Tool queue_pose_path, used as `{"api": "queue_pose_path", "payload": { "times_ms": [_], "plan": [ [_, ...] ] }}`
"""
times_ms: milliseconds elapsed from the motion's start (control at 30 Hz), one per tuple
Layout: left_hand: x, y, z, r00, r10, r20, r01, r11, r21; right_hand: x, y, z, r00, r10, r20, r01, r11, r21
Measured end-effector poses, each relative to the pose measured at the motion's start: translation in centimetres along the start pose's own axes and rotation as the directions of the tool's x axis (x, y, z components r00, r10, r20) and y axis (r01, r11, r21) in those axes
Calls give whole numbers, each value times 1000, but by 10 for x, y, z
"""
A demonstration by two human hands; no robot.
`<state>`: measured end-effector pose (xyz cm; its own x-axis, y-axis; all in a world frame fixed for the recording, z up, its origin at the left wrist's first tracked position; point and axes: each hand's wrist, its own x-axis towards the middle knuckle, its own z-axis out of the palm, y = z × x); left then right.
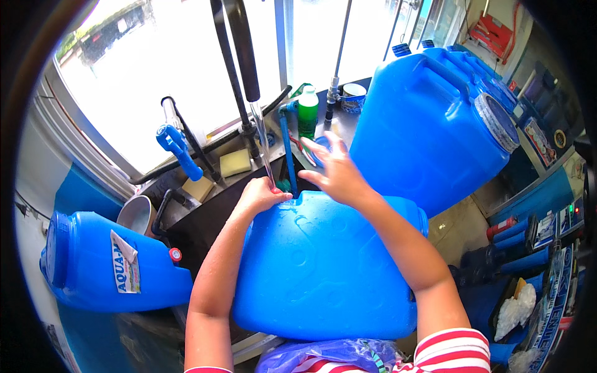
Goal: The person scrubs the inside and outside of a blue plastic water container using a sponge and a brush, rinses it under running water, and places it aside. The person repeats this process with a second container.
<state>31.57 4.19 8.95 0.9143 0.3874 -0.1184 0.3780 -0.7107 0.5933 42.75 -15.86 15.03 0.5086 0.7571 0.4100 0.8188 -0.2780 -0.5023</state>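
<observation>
A blue plastic water container [326, 265] lies tilted before me over the dark sink basin. My left hand [263, 193] is at the container's far left corner, its fingers closed on a small red cap, with a stream of water [262, 135] running down at it from a black spout [242, 56]. Over the container's far edge my right hand [336, 172] is raised with the fingers apart, holding nothing. Just beyond it, a blue round lid [322, 148] lies on the steel counter, near a bottle of green liquid [308, 112].
Large blue containers [419, 121] stand at the right. Another blue container [121, 265] lies at the left beside a metal pot [136, 215]. Sponges [235, 162], a blue spray-gun handle [179, 149] and black pipes line the counter by the window.
</observation>
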Motion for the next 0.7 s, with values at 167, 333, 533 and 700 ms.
{"api": "queue_pose_path", "payload": {
  "times_ms": [167, 333, 533, 700],
  "plan": [
    [6, -19, 2, 994, -97, 40, 103, 982, -160, -144, 27, -79, 948, 105, -299, -190, 944, -271],
    [17, 2, -4, 990, -78, 120, 89, 993, -83, -272, 43, -78, 354, 885, 301, -648, 0, 761],
    [9, 63, -59, 942, 271, -195, -284, 958, -40, -299, 33, -63, 580, 815, -10, -339, 252, 906],
    [-6, 64, -91, 796, 537, -278, -597, 771, -222, -288, 60, -54, 515, 599, -613, -96, 751, 653]
  ]
}}
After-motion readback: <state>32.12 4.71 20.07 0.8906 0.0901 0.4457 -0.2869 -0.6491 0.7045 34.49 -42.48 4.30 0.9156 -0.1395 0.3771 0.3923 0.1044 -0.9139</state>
